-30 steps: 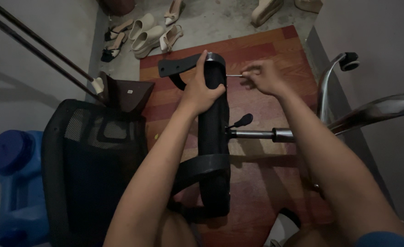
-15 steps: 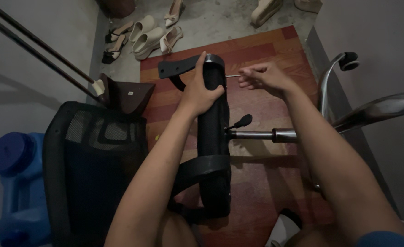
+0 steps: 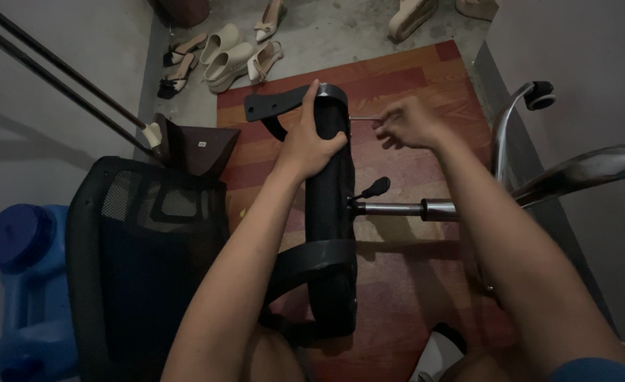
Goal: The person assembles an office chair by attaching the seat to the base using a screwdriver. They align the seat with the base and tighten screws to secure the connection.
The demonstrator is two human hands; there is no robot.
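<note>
A black office chair seat [image 3: 330, 212] lies on its side on a reddish wooden mat [image 3: 411, 163]. My left hand [image 3: 311, 138] grips the seat's upper edge near a black armrest [image 3: 273, 105]. My right hand [image 3: 408, 122] pinches a thin metal tool [image 3: 360, 119] whose tip meets the seat's underside. A chrome gas cylinder [image 3: 404, 209] and a small black lever [image 3: 373, 188] stick out to the right of the seat.
The mesh chair back [image 3: 146, 247] lies at the left, with a blue water jug [image 3: 19, 283] beside it. Chrome base legs with a caster [image 3: 539, 95] rise at the right by the wall. Several sandals [image 3: 227, 49] are on the concrete floor beyond the mat.
My right hand has shifted slightly on the thin tool at the seat's top; my left hand keeps its grip on the seat.
</note>
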